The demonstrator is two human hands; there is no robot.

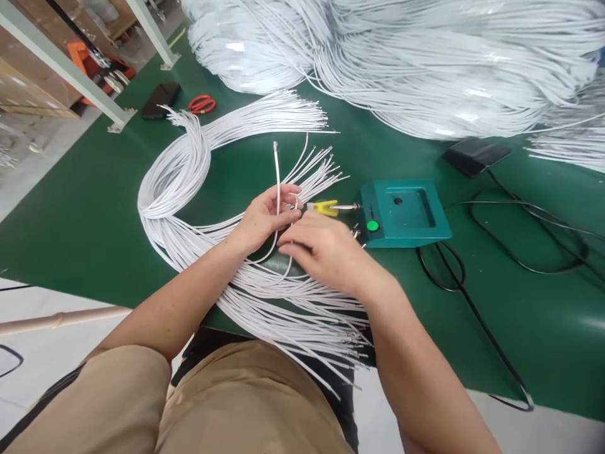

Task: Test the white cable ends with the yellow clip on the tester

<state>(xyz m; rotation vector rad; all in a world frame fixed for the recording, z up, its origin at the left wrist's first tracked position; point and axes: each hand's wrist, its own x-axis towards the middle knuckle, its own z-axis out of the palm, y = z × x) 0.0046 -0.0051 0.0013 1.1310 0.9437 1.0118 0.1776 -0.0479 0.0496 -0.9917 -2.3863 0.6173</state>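
Observation:
My left hand (269,217) is closed on a white cable (277,170), whose end sticks up above the fingers. Right beside it, my right hand (321,246) has its thumb and fingers bent around part of a thin white strand, the grip partly hidden. Both hands are over a bundle of white cables (184,236) that curves round on the green table and fans out below them. Just right of the hands sits a teal device (406,211) with a green button and a yellow-handled metal piece (326,207) at its left side.
A large heap of white cables (425,63) covers the back of the table (520,328). Red scissors (202,104) and a dark phone-like object (161,101) lie at back left. A black pedal-like object (477,156) and black cords (496,340) are at right.

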